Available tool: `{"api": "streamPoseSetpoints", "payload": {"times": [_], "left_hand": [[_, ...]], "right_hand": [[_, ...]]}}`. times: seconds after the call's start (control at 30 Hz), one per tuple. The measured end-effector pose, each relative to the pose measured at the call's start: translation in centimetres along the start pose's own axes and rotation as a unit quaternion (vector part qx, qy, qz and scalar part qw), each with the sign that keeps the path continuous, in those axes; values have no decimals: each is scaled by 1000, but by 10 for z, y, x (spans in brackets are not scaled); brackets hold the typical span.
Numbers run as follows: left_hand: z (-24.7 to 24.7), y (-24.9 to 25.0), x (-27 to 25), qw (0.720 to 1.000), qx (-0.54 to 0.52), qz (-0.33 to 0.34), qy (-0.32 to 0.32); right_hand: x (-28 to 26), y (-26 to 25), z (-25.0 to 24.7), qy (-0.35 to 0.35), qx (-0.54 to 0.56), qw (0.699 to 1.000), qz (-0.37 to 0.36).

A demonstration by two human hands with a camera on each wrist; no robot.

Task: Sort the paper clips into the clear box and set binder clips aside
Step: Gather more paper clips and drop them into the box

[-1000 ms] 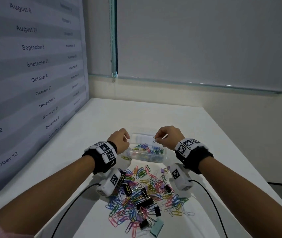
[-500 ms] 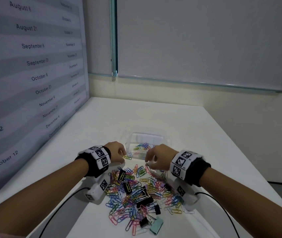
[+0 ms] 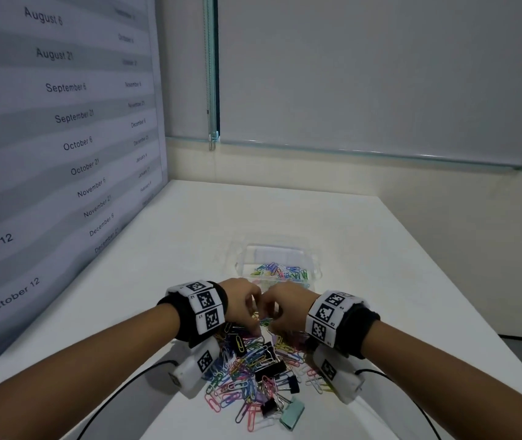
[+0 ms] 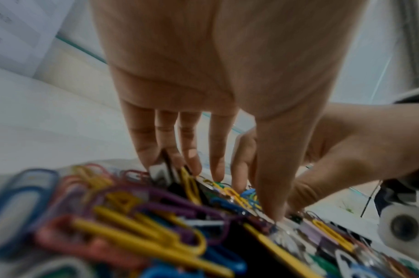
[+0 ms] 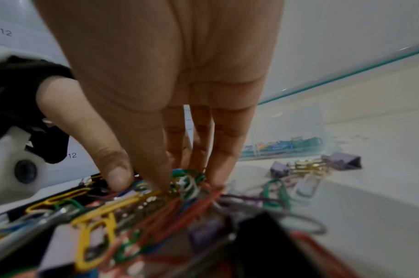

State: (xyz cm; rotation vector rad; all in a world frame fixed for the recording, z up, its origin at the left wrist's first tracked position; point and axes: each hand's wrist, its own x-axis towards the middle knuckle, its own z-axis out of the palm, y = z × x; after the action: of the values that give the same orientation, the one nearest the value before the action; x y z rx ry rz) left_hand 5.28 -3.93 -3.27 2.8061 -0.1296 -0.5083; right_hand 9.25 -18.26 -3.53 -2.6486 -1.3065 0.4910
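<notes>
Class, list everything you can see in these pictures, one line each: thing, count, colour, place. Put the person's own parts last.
Paper clips: a pile too many to count, mixed colours, on the table in front of the box.
Binder clips: several; black ones in the pile, one pale green at its near edge, two purple beside it.
Clear box: one, transparent, beyond the pile, already holding coloured clips.
Table: one, white.
Wall chart: one, grey with dates, to the left.
Left hand: fingers reaching into the pile.
Right hand: fingers reaching into the pile.

Colourful paper clips (image 3: pixel 247 369) heaped, seemingly tangling black binder clips (image 3: pixel 270 366).
</notes>
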Motion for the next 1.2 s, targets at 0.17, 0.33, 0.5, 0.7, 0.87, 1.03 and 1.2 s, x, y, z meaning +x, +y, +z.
{"api": "streamPoseSetpoints", "payload": {"times": [0.17, 0.33, 0.5, 0.7, 0.87, 1.03, 1.2], "left_hand": [[4, 3, 5, 1000, -2, 6, -4], [3, -1, 6, 999, -14, 2, 31], [0, -8, 8, 997, -42, 0, 60], [-8, -17, 12, 968, -228, -4, 102], [-25, -13, 16, 924, -347, -13, 158], [-40, -8, 27, 903, -378, -16, 204], [-42, -3, 34, 906, -381, -25, 184]], "right_hand": [[-10, 7, -7, 27, 22, 999, 3], [-13, 14, -19, 47, 50, 997, 28], [-11, 23, -28, 63, 117, 989, 57], [-5, 30, -41, 123, 123, 983, 63], [1, 38, -52, 201, 154, 963, 96], [3, 41, -48, 216, 164, 955, 120], [-4, 33, -39, 141, 128, 977, 93]]}}
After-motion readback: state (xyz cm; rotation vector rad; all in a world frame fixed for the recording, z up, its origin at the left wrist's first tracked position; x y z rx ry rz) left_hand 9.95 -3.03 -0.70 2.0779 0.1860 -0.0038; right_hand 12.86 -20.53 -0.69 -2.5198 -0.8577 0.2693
